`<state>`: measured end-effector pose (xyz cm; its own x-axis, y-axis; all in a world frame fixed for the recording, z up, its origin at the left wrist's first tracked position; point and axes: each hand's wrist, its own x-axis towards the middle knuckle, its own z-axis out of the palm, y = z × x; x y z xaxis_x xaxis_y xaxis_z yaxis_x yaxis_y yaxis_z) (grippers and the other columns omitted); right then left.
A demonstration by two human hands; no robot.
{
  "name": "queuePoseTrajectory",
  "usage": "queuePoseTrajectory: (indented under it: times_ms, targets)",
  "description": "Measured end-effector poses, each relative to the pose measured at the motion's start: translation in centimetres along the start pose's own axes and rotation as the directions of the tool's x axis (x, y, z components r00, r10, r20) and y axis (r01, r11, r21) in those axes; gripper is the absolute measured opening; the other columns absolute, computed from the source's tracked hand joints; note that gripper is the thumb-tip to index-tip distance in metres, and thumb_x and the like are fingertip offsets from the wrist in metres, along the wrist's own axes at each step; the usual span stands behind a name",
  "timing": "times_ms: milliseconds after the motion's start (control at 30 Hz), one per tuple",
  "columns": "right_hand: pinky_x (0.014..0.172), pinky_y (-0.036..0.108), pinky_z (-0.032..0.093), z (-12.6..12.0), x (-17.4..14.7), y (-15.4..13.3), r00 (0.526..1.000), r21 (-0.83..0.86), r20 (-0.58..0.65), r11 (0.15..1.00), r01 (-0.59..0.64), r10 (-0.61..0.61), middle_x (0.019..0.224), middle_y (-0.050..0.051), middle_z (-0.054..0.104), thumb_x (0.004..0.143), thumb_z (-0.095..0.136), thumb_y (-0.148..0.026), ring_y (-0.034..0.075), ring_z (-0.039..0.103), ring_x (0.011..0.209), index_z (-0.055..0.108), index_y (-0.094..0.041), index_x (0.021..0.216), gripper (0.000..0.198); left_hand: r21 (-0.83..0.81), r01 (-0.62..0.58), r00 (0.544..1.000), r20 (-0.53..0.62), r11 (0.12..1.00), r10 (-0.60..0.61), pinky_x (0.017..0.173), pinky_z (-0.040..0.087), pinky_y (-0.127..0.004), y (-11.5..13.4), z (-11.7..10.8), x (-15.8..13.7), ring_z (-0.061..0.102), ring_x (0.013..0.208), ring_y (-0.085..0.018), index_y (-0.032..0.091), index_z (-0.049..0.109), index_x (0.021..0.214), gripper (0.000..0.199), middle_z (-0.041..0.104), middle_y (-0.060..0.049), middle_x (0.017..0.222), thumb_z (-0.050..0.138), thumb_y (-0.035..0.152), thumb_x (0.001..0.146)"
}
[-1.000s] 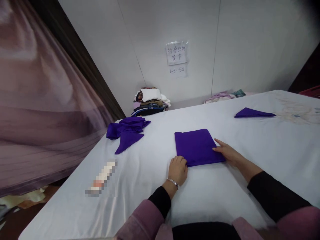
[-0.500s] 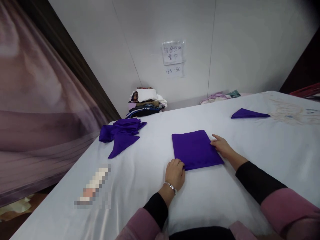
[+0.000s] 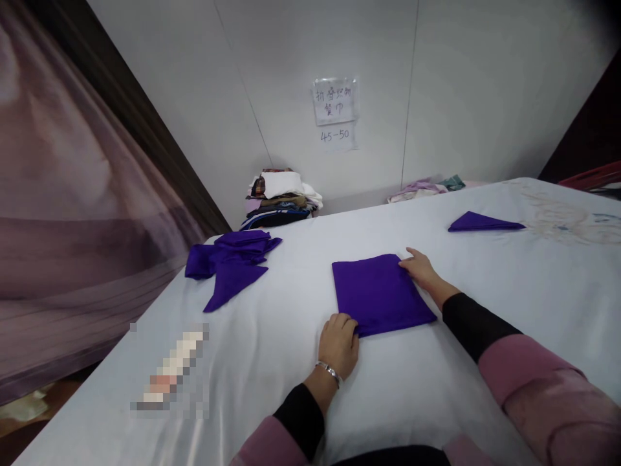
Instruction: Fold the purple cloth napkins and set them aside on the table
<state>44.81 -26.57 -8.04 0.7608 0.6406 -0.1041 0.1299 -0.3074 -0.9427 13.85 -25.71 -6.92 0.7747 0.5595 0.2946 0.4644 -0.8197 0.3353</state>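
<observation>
A purple napkin [image 3: 381,294], folded into a square, lies flat on the white-covered table in front of me. My left hand [image 3: 338,343], with a silver bracelet at the wrist, has its curled fingers closed on the near left corner. At the far right corner, my right hand [image 3: 421,268] touches the napkin's edge with a fingertip, while another finger stretches out past the cloth. What the undersides of my fingers do is hidden.
Crumpled purple cloths [image 3: 233,259] lie at the table's left. A purple folded triangle [image 3: 482,222] rests at the far right. Stacked clothes [image 3: 281,200] stand behind the table, below a handwritten sign [image 3: 334,103]. A blurred-out item [image 3: 172,369] lies front left; a curtain [image 3: 97,181] hangs beside.
My right hand has slid away from me and slightly left along the napkin's right edge to the far corner. The left hand stays at the near left corner.
</observation>
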Motion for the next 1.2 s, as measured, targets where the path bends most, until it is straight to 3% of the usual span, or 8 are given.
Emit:
queuePoseTrajectory:
  times_ms: [300,500,700,767,967,1100,1200]
  targets:
    - [0.073,0.031,0.047,-0.2,0.5,-0.1,0.993,-0.281,-0.054,0.956,0.084,-0.103,0.082,0.006,0.065,0.066,0.059,-0.014,0.02,0.06,0.077,0.049,-0.011,0.13,0.064,-0.019,0.025,1.0,0.009,1.0,-0.024,0.076,0.045,-0.036,-0.2,0.0,0.1,0.05,0.089,-0.021,0.02,0.059,0.085,0.025,0.058,-0.004,0.091,0.05,0.002,0.071]
    - [0.078,0.032,0.046,0.0,0.6,-0.4,0.992,-0.421,-0.034,0.902,0.096,-0.121,0.081,0.005,0.067,0.065,0.058,-0.011,0.023,0.06,0.085,0.051,-0.015,0.129,0.064,-0.011,0.036,0.999,0.008,0.999,-0.036,0.074,0.044,-0.036,-0.1,0.0,0.1,0.05,0.088,-0.021,0.02,0.059,0.084,0.026,0.058,-0.004,0.09,0.049,0.001,0.07]
    - [0.083,0.033,0.044,-0.1,1.0,-1.0,0.993,-0.452,0.004,0.886,0.106,-0.117,0.086,0.007,0.068,0.064,0.063,-0.009,0.025,0.06,0.092,0.054,-0.014,0.125,0.062,0.006,0.045,0.999,0.008,0.999,-0.045,0.076,0.044,-0.036,-0.3,-0.1,0.0,0.05,0.089,-0.021,0.02,0.06,0.085,0.026,0.058,-0.004,0.09,0.049,0.002,0.071]
    - [0.08,0.033,0.045,-0.6,0.6,-1.2,0.996,-0.432,0.019,0.897,0.091,-0.092,0.083,0.006,0.067,0.064,0.066,-0.01,0.024,0.061,0.087,0.054,-0.014,0.125,0.063,0.012,0.041,0.999,0.017,0.999,-0.041,0.076,0.044,-0.036,-0.3,-0.2,0.0,0.05,0.088,-0.021,0.021,0.061,0.086,0.026,0.058,-0.004,0.09,0.05,0.002,0.071]
    - [0.05,0.027,0.045,-3.2,-3.2,-0.8,0.993,-0.282,0.106,0.959,-0.018,0.05,0.061,0.0,0.062,0.069,0.069,-0.02,0.015,0.055,0.049,0.036,-0.015,0.14,0.078,0.019,0.027,1.0,-0.006,0.999,-0.027,0.079,0.044,-0.037,-0.5,-0.5,-0.2,0.049,0.091,-0.022,0.021,0.061,0.093,0.026,0.058,-0.005,0.094,0.052,0.007,0.074]
    - [0.046,0.026,0.042,-5.6,-6.7,0.1,0.985,-0.181,0.152,0.982,-0.048,0.076,0.059,-0.001,0.061,0.07,0.069,-0.021,0.013,0.051,0.045,0.036,-0.015,0.14,0.078,0.017,0.001,1.0,-0.014,1.0,-0.001,0.08,0.045,-0.036,-0.5,-0.6,-0.4,0.049,0.093,-0.022,0.021,0.059,0.094,0.024,0.057,-0.005,0.095,0.052,0.007,0.075]
    - [0.052,0.027,0.043,-7.0,-9.0,0.8,0.989,-0.297,0.146,0.954,0.033,0.011,0.064,0.0,0.064,0.073,0.065,-0.023,0.014,0.053,0.049,0.042,-0.016,0.137,0.068,0.027,-0.009,1.0,-0.03,1.0,0.01,0.08,0.045,-0.035,-0.4,-0.7,-0.6,0.049,0.091,-0.022,0.021,0.058,0.092,0.022,0.057,-0.005,0.093,0.051,0.007,0.076]
